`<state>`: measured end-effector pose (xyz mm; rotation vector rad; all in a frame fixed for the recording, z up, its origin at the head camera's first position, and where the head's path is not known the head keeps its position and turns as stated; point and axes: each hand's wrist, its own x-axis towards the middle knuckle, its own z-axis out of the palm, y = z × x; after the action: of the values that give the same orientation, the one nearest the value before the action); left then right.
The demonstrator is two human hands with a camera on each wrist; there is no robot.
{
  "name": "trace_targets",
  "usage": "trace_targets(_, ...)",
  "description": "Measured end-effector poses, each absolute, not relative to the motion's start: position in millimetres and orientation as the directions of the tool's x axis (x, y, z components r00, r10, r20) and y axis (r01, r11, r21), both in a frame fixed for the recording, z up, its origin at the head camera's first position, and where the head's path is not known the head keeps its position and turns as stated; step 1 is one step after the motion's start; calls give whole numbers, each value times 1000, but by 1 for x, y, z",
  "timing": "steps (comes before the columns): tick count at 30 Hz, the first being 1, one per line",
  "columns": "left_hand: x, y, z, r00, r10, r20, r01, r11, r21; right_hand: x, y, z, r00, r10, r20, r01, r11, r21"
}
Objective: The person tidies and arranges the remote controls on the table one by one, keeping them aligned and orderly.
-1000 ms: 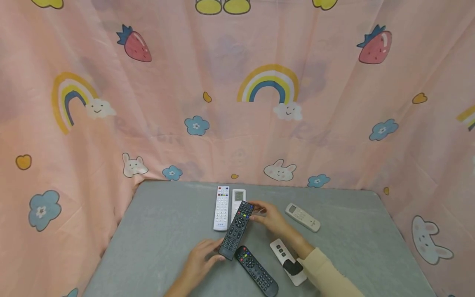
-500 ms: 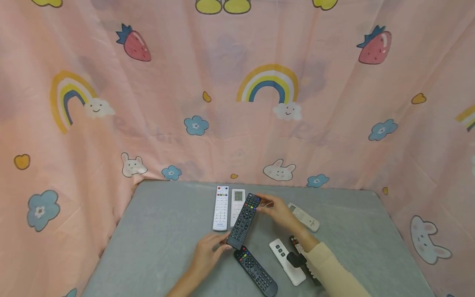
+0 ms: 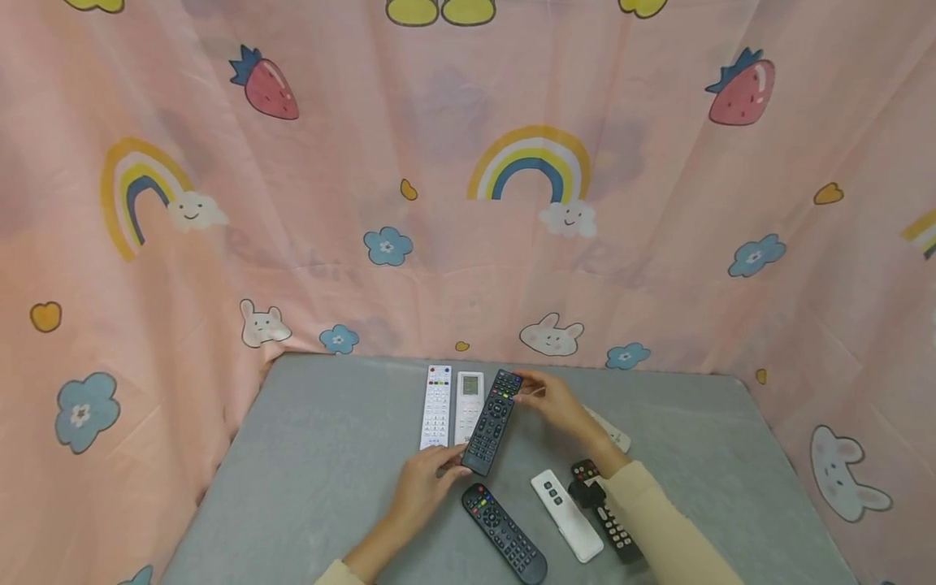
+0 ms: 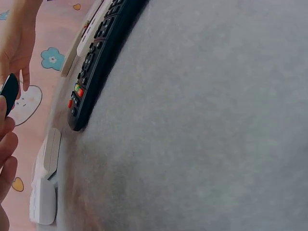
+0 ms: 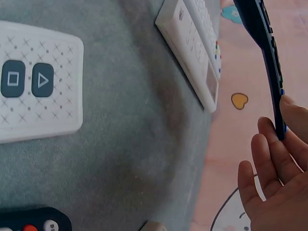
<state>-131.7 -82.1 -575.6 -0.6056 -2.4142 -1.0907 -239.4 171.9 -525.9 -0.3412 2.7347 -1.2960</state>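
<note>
Both hands hold a black remote control [image 3: 492,422] slantwise above the table. My left hand [image 3: 426,481] pinches its lower end; my right hand [image 3: 557,404] grips the upper end between thumb and fingers. In the right wrist view the held remote [image 5: 266,53] appears edge-on, lifted clear of the cloth. It partly overlaps a white remote with a small screen [image 3: 469,398], beside which lies another white remote with coloured buttons [image 3: 436,406]. Nearer the front, below my left fingertips, a second black remote [image 3: 504,534] lies face up.
A white remote with few buttons [image 3: 566,520] lies at front right. Beside it a dark remote with pale buttons [image 3: 617,535] is partly hidden by the right sleeve. Behind the right wrist lies an off-white remote [image 3: 614,433]. A pink patterned curtain [image 3: 468,276] borders the grey table [image 3: 329,455].
Both hands have carried the black remote away from the front and to the right, uncovering more of the screen remote. The dark remote by the right sleeve has come into view.
</note>
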Motion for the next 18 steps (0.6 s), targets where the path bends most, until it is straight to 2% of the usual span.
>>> trace_targets(6, -140, -77, -573, -856, 235, 460, 492, 643, 587, -247, 176, -526, -968, -249, 5, -157, 595, -788)
trace_targets(12, -151, -72, -576, -836, 259, 483, 517, 667, 536, -258, 179, -528, -964, -265, -1, -163, 596, -786)
trace_targets(18, -159, -68, -578, -850, 277, 448, 501, 687, 527, -268, 181, -530, -963, -262, -65, -105, 586, -803)
